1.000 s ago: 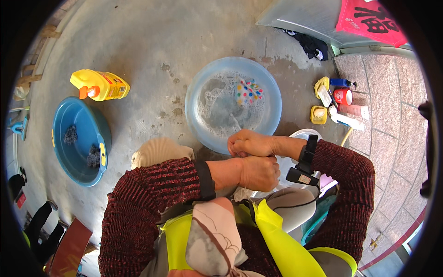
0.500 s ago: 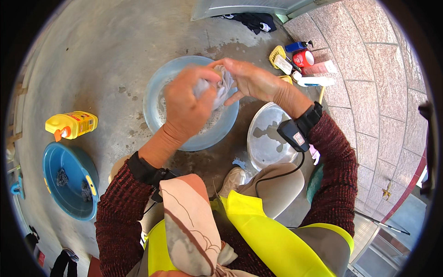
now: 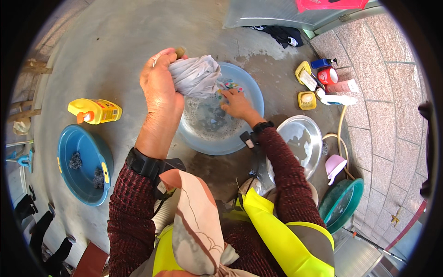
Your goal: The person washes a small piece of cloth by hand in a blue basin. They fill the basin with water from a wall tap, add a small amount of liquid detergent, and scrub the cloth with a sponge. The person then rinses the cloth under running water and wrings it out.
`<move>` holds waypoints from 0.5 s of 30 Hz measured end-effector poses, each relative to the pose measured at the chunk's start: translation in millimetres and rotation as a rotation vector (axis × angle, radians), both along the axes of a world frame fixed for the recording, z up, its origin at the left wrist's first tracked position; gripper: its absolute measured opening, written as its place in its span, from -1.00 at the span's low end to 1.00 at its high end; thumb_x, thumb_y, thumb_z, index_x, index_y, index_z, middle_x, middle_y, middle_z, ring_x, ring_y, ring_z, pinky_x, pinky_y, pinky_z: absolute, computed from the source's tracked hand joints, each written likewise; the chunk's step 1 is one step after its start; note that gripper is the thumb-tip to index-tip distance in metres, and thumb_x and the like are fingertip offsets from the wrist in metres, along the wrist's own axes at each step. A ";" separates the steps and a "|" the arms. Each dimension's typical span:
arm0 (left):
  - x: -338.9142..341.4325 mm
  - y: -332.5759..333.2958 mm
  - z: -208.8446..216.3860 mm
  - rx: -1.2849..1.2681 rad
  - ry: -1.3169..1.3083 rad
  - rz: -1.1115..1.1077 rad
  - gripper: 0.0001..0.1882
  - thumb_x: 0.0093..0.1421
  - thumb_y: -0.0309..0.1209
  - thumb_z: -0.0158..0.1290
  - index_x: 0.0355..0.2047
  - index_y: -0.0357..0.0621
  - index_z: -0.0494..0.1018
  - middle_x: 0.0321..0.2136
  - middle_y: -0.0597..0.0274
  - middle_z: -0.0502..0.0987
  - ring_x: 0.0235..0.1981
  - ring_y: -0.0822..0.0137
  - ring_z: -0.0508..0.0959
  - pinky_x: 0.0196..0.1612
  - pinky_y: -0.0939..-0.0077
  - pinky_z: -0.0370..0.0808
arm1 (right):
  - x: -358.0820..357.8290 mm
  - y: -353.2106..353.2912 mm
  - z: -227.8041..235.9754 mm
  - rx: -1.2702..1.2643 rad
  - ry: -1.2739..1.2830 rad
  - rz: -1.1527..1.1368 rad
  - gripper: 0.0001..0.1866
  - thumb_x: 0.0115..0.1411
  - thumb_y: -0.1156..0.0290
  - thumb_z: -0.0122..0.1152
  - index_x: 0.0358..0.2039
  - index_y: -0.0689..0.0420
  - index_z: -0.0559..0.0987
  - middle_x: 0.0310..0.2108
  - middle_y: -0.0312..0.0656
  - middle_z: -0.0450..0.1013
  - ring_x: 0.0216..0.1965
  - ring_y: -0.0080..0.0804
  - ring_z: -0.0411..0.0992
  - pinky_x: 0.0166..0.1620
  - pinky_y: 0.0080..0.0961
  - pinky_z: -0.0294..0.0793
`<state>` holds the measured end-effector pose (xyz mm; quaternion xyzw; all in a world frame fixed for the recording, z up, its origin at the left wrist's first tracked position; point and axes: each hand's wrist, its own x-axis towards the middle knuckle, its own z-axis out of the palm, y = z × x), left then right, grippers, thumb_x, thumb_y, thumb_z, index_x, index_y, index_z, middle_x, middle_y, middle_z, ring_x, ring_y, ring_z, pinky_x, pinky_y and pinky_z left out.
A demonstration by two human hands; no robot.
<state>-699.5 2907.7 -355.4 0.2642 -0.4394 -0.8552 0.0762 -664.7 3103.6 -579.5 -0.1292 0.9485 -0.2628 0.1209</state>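
My left hand (image 3: 160,85) is raised over the left rim of the light-blue basin (image 3: 256,99), closed on a bunched pale grey cloth (image 3: 197,76). A small olive-brown round bit (image 3: 180,52) shows at its fingertips; I cannot tell what it is. Soapy water (image 3: 210,119) with foam fills the basin. Down in the basin, my right hand (image 3: 239,104) has its fingers bent against a colourful patterned cloth (image 3: 230,86). Most of that cloth is hidden by the hand and the grey cloth.
Left stand a yellow jug (image 3: 104,111) and a blue tub (image 3: 85,171) holding two dark scrubbers. Right are a metal basin (image 3: 300,134), a pink scoop (image 3: 335,167), a green tub (image 3: 344,203) and a hose (image 3: 340,134). Bottles and soap dishes (image 3: 306,100) line the tiled wall (image 3: 369,69).
Both hands were together on the grey cloth above the basin. Now my left hand alone holds it, further left, and my right hand has let go and reached down into the basin.
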 end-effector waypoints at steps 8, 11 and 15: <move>-4.7 -8.0 -4.3 0.030 -0.056 -0.023 -0.79 0.05 -0.57 -0.05 -0.26 -0.39 0.37 -0.38 0.03 0.48 -0.37 0.22 0.52 -0.26 0.36 0.51 | -18.3 3.0 13.9 -0.501 -0.657 -0.182 -0.67 -0.01 0.44 0.16 -0.16 0.06 0.48 -0.17 -0.04 0.42 -0.12 0.01 0.36 -0.07 -0.15 0.35; -8.2 -8.0 -8.2 0.056 -0.058 -0.019 -0.81 0.04 -0.58 -0.05 -0.30 -0.39 0.37 -0.41 0.04 0.48 -0.42 0.25 0.52 -0.31 0.39 0.51 | -18.9 17.6 8.3 -0.408 -0.217 -0.182 -0.63 0.00 0.46 0.14 -0.11 0.07 0.44 -0.21 -0.01 0.42 -0.16 -0.01 0.38 -0.10 -0.15 0.37; -8.1 -9.3 -9.3 0.058 -0.047 -0.033 -0.81 0.04 -0.57 -0.05 -0.30 -0.39 0.37 -0.41 0.05 0.48 -0.42 0.26 0.52 -0.31 0.38 0.52 | 4.9 -12.9 -17.5 0.020 0.424 0.027 -0.64 0.04 0.42 0.14 -0.10 0.16 0.43 -0.37 -0.04 0.44 -0.36 -0.05 0.41 -0.21 -0.20 0.42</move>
